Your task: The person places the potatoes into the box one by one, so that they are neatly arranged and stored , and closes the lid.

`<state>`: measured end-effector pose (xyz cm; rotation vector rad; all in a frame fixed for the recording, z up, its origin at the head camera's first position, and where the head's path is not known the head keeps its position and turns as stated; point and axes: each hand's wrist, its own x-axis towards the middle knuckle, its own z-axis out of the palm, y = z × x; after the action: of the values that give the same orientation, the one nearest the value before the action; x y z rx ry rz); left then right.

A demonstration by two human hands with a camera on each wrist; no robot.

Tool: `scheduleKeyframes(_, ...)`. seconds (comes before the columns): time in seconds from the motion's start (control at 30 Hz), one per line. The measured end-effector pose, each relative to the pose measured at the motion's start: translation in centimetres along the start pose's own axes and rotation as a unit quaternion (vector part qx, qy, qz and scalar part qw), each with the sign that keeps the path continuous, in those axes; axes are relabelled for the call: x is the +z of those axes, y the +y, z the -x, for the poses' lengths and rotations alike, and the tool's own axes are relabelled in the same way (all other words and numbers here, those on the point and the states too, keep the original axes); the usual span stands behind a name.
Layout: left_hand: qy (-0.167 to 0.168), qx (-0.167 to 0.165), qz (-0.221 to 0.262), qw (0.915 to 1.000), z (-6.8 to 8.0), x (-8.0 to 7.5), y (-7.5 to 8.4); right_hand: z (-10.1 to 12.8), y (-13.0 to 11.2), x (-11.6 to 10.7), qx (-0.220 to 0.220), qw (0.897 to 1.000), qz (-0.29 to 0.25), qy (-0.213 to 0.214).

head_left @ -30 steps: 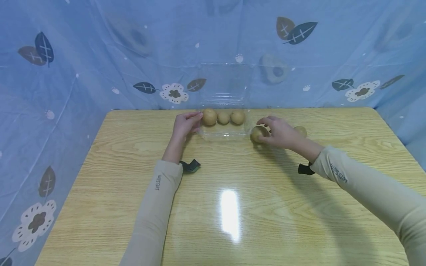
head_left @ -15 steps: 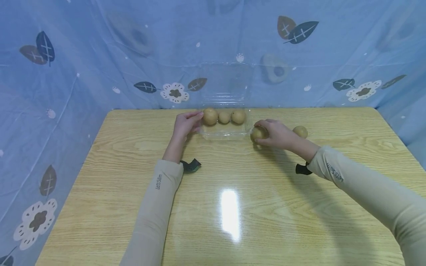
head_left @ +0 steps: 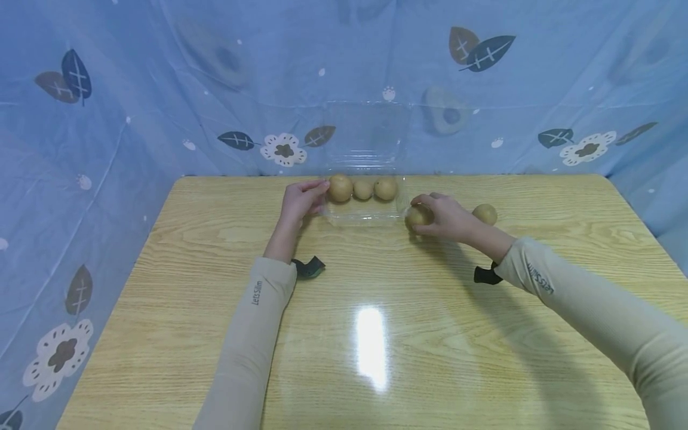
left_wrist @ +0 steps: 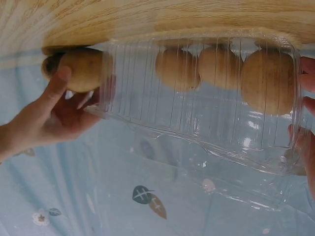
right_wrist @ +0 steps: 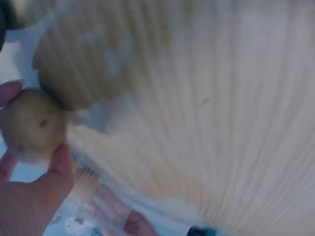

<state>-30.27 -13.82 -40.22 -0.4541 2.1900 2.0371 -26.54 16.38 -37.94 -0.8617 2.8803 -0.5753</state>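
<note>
Right hand (head_left: pixel 448 216) curled round a potato (head_left: pixel 416 215) on the table (head_left: pixel 376 334), beside the clear clamshell box (head_left: pixel 363 210); my left hand (head_left: pixel 300 202) fingers grip its left end.

Bare bench (head_left: pixel 376 334) lies open in front; the plastic box (head_left: pixel 365 206) and a loose potato (head_left: pixel 485 213) crowd the far edge, against the curtain (head_left: pixel 161 89).
</note>
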Motion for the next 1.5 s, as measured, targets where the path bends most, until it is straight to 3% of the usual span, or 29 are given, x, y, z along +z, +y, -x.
scheduleKeyframes(0.2,-0.003,-0.003,0.005,1.0,0.2,0.1,0.0,0.3,0.5,-0.3,0.022,1.0,-0.005,0.014)
scheduleKeyframes(0.37,-0.002,-0.004,0.01,0.9999,0.1,0.0,0.0,0.3,0.6,-1.5,0.024,0.998,-0.01,0.053)
scheduleKeyframes(0.7,-0.002,-0.001,0.011,0.9999,0.2,-0.1,0.0,-0.7,-1.8,-2.7,0.02,0.996,-0.023,0.085)
scheduleKeyframes(0.93,-0.002,0.006,0.01,0.9999,0.1,-0.1,0.0,-2.0,-4.4,-2.1,0.008,0.995,-0.047,0.09)
scheduleKeyframes(1.23,0.001,-0.001,0.007,1.0,0.0,-0.1,-0.1,-5.3,-7.4,-0.6,-0.02,0.994,-0.061,0.084)
scheduleKeyframes(1.37,0.002,0.001,0.004,1.0,0.0,-0.1,-0.1,-6.7,-8.4,0.7,-0.032,0.992,-0.101,0.068)
scheduleKeyframes(1.5,0.002,0.003,0.005,1.0,0.1,-0.1,-0.1,-7.7,-8.7,1.8,-0.016,0.986,-0.159,0.058)
